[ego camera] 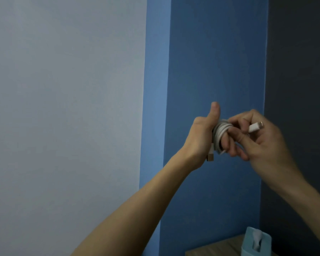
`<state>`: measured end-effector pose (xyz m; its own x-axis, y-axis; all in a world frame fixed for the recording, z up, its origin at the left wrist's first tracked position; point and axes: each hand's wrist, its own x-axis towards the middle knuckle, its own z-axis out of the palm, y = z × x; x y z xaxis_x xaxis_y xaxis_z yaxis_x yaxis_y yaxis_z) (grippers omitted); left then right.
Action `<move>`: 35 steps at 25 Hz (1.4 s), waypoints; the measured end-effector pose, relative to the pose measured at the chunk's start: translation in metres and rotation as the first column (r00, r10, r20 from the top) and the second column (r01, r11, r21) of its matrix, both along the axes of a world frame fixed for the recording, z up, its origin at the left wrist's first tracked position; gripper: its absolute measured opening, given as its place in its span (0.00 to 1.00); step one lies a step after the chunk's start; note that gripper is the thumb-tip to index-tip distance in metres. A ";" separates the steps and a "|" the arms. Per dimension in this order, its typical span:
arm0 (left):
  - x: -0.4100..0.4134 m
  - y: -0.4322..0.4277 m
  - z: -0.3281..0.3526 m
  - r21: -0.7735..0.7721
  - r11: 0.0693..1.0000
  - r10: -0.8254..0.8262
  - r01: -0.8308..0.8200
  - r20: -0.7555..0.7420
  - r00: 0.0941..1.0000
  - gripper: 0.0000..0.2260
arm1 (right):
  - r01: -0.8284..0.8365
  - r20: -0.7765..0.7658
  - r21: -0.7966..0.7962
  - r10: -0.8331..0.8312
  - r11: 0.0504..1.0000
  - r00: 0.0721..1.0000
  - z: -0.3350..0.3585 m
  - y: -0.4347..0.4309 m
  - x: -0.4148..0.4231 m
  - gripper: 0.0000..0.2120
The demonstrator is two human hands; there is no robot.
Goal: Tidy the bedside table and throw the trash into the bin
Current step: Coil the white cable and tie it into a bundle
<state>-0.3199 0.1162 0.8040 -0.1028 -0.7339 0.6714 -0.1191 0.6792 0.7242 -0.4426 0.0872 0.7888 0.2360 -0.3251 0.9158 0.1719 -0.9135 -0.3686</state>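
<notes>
One white cable (221,132), two plugs, two hands. Cable wound round curled fingers of left hand (201,139), thumb up, well above tissue box (257,242). Right hand (262,141) pinching first plug (256,126), long axis near level, tip pointing right. Second plug (210,156) tip-down, up-left of tissue box. Motion-blurred, loop count unreadable. Tissue box and bedside table (211,250) cut off at frame bottom.

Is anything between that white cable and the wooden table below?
Nothing visible in the air between. The white cable is wound round the left hand, its plug pinched by the right hand. A light blue tissue box stands on the bedside table, of which only a corner shows.
</notes>
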 end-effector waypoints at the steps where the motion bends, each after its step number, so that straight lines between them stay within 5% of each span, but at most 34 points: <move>1: -0.005 0.003 0.000 -0.005 0.995 0.104 -0.104 -0.007 0.995 0.37 | 0.071 0.030 -0.014 -0.070 0.997 0.997 -0.003 0.000 0.002 0.08; 7: -0.005 0.004 0.003 -0.078 0.884 0.418 -0.461 -0.311 0.854 0.27 | 0.414 0.144 -0.250 -0.389 0.875 0.910 -0.010 -0.007 0.001 0.09; 10: -0.007 0.004 -0.006 -0.208 0.885 0.405 -0.416 -0.097 0.909 0.22 | 0.477 0.172 -0.241 -0.446 0.845 0.878 -0.007 -0.013 -0.006 0.09; 13: -0.012 0.003 -0.017 -0.366 0.843 0.489 -0.395 0.212 0.846 0.19 | 0.489 0.154 -0.220 -0.465 0.844 0.872 -0.005 -0.013 -0.006 0.10; 24: -0.002 -0.002 -0.015 -0.434 0.745 0.614 -0.505 0.151 0.775 0.17 | 0.055 0.088 -0.038 -0.052 0.998 0.995 -0.001 -0.003 -0.012 0.10; 30: -0.003 -0.004 -0.016 -0.437 0.726 0.640 -0.531 0.147 0.755 0.16 | 0.152 0.043 -0.103 -0.148 0.983 0.988 -0.002 -0.003 -0.012 0.14; 35: -0.002 -0.002 -0.014 -0.488 0.699 0.637 -0.523 0.091 0.766 0.16 | 0.179 -0.073 -0.150 -0.191 0.972 0.979 -0.002 -0.001 -0.012 0.09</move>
<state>-0.3218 0.1138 0.7902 0.0544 -0.3595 0.9316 -0.7173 0.6349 0.2869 -0.4547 0.0864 0.7866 0.2644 -0.2383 0.9345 -0.0317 -0.9706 -0.2386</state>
